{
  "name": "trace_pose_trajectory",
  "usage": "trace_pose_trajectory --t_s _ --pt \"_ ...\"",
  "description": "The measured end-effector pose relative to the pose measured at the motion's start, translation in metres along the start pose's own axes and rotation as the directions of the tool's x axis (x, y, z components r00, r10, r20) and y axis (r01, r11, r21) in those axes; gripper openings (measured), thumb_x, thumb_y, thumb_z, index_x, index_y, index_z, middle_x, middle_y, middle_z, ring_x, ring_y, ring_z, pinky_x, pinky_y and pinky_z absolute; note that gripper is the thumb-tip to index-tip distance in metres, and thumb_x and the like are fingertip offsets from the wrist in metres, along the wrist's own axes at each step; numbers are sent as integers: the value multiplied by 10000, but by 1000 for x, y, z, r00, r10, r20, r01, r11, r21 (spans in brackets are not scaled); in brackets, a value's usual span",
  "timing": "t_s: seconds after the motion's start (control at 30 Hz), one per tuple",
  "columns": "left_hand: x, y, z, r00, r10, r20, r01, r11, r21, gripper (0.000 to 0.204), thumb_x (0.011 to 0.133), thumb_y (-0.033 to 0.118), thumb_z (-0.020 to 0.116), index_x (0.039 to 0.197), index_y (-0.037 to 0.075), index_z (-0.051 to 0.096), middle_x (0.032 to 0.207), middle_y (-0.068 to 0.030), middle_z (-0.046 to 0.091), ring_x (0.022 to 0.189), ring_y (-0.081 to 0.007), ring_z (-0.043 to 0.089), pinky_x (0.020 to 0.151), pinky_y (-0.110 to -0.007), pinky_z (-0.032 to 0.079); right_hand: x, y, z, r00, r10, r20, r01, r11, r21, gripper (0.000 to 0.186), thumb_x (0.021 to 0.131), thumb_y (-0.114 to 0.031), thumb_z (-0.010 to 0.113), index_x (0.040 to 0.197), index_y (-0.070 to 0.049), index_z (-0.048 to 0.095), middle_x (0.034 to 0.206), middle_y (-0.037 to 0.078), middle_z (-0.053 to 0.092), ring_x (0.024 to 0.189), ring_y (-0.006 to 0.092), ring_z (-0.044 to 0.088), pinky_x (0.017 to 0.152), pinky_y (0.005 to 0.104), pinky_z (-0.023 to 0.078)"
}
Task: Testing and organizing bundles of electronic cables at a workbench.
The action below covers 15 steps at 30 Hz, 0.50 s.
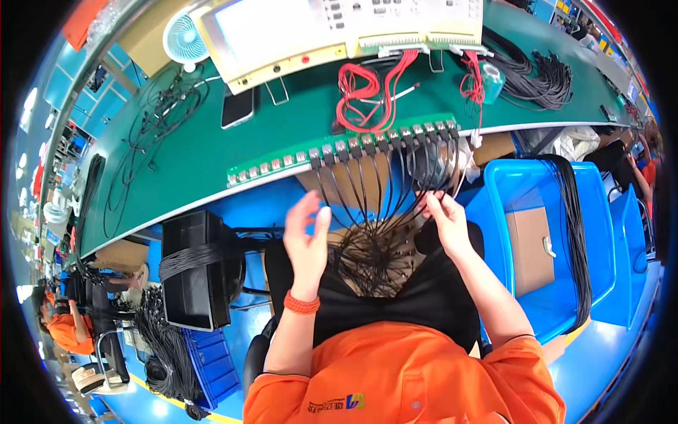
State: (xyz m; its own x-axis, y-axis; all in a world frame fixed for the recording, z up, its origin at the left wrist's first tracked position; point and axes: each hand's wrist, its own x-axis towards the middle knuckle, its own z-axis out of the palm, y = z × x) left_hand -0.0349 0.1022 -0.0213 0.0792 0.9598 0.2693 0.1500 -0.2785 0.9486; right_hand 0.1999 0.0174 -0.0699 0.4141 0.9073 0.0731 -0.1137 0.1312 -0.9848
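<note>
Cables (367, 212), thin and black, hang from the socket strip (339, 150) into a bunch between both hands. Right hand (445, 219) pinches several strands; left hand (305, 237) hovers spread beside them.

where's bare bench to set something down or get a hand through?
Bare green mat between the phone, loose cables and connector strip. Crowded: red wires under the tester, and black cables where left hand and right hand work.
</note>
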Motion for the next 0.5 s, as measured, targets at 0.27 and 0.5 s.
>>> trace_pose_trajectory --t_s 0.27,0.5 --pt "-27 139 -60 623 748 -231 -775 547 -316 367 846 450 515 843 83 542 803 -9 437 721 -174 400 644 -302 296 -1 -1 -2 996 3 -95 -8 999 -50 188 908 -195 522 884 -28 604 840 13 602 720 61 506 680 207 404" --pt "-12 208 -73 661 746 79 -744 665 -61 256 887 447 468 1086 362 605 825 142 459 714 -59 394 698 -244 273 3 7 1 991 39 -125 -40 999 -6 180 896 -173 545 941 -12 611 855 -6 592 766 52 516 694 198 399"
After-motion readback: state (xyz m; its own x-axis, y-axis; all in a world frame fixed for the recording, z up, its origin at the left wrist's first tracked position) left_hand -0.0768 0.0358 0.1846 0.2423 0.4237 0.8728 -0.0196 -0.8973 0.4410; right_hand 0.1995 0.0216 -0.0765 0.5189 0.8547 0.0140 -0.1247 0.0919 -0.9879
